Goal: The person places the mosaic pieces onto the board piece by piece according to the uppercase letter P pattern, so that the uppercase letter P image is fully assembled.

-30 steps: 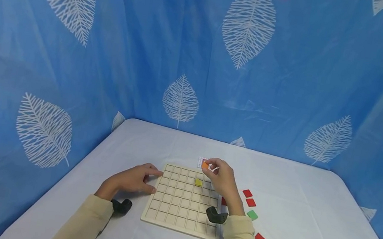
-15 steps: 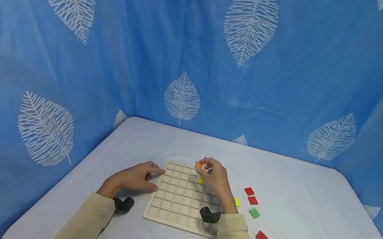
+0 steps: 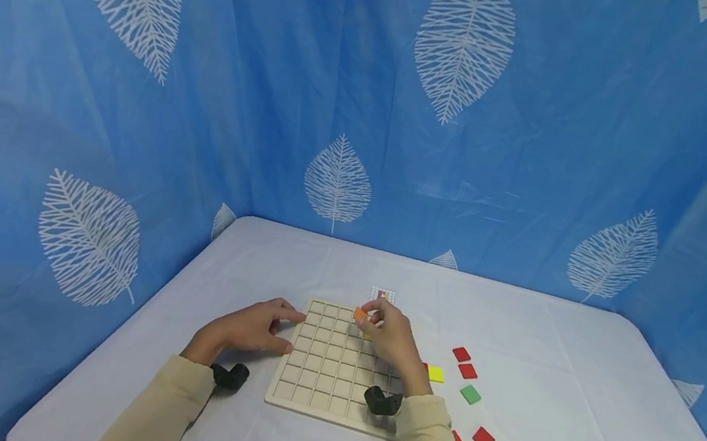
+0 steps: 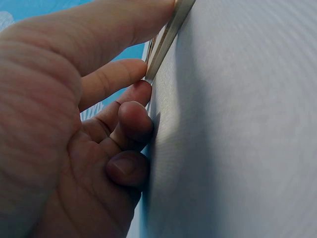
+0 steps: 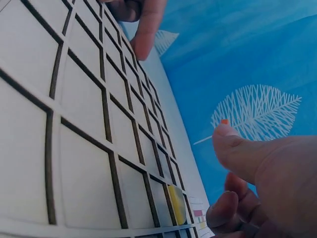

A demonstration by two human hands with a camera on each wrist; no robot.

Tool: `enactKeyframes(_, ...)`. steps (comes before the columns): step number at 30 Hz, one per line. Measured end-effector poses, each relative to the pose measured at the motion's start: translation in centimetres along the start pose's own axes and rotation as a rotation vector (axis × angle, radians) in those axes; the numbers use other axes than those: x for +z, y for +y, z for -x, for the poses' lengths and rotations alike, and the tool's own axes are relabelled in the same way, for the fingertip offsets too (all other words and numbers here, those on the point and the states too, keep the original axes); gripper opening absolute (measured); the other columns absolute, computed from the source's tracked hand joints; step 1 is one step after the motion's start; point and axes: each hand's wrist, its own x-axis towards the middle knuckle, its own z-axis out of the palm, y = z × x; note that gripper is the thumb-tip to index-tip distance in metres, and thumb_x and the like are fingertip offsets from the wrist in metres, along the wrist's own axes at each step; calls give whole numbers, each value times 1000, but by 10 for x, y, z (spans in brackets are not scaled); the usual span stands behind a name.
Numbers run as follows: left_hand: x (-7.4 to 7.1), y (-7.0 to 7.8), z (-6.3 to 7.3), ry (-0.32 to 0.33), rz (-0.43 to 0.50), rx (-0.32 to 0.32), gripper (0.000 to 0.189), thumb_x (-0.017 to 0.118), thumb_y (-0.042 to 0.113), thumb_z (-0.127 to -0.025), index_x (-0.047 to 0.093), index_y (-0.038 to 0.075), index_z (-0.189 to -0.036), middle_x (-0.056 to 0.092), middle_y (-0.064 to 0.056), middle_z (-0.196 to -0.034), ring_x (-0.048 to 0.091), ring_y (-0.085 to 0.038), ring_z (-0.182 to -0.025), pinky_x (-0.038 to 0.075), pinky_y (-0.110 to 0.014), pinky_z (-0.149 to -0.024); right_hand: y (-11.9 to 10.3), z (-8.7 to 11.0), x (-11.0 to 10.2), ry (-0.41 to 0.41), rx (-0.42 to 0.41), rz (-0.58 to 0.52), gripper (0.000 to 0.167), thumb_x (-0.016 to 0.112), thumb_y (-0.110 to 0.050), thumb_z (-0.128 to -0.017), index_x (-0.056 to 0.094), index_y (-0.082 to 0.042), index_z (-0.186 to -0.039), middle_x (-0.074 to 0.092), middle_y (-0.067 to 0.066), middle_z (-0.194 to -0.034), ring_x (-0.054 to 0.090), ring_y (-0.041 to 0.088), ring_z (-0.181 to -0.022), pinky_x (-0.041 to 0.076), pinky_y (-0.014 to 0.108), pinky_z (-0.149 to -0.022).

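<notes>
A pale wooden grid board (image 3: pixel 319 369) lies on the table. My left hand (image 3: pixel 248 325) touches its left edge with spread thumb and index finger; in the left wrist view the other fingers (image 4: pixel 134 120) bend loosely beside the rim. Above the board's far rows, my right hand (image 3: pixel 393 341) pinches an orange tile (image 3: pixel 361 315) between thumb and fingers. Only an orange corner shows past the thumb in the right wrist view. A yellow tile (image 5: pixel 177 205) sits in one of the board's cells, mostly hidden by the right hand in the head view.
Behind the board lies a small printed grid card (image 3: pixel 386 293). Right of the board are several loose red tiles (image 3: pixel 468 371), a green tile (image 3: pixel 470 394) and a yellow tile (image 3: pixel 435 374). Blue leaf-patterned cloth (image 3: pixel 428 186) hangs behind the white-covered table (image 3: pixel 551 375).
The right hand has carried the orange tile left and nearer, from in front of the card to above the board. More of the card and the loose yellow tile shows. The left hand stays put.
</notes>
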Motion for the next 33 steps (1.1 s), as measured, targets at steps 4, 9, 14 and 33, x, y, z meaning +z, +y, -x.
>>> enactKeyframes(4,-1,2,0,-1,6,-4,61,82,22,-83,61,16,-140,54,-2,-126,48,-17,-89,42,-30,-76,2,0,2,-12,20,17,22,70,-21,-95,65,-13,-115,61,4,-92,52,16,-69,43,32,-62)
enactKeyframes(9,-2,4,2,-4,8,-1,60,81,22,-83,61,14,-140,54,-4,-126,48,-17,-89,42,-30,-76,5,0,5,-22,16,59,22,70,-21,-95,66,-12,-114,62,3,-91,53,16,-71,45,35,-68)
enactKeyframes(14,-1,5,2,-2,16,-14,60,82,22,-83,61,15,-139,55,-3,-126,48,-17,-90,42,-31,-76,6,1,6,-21,10,77,22,71,-22,-94,67,-13,-113,64,2,-91,55,16,-78,47,39,-75)
enactKeyframes(33,0,1,-1,-2,10,-8,61,82,25,-83,61,18,-139,55,-1,-126,48,-17,-91,42,-31,-76,4,0,10,-21,28,174,21,72,-25,-94,68,-12,-109,63,0,-86,53,16,-73,44,35,-69)
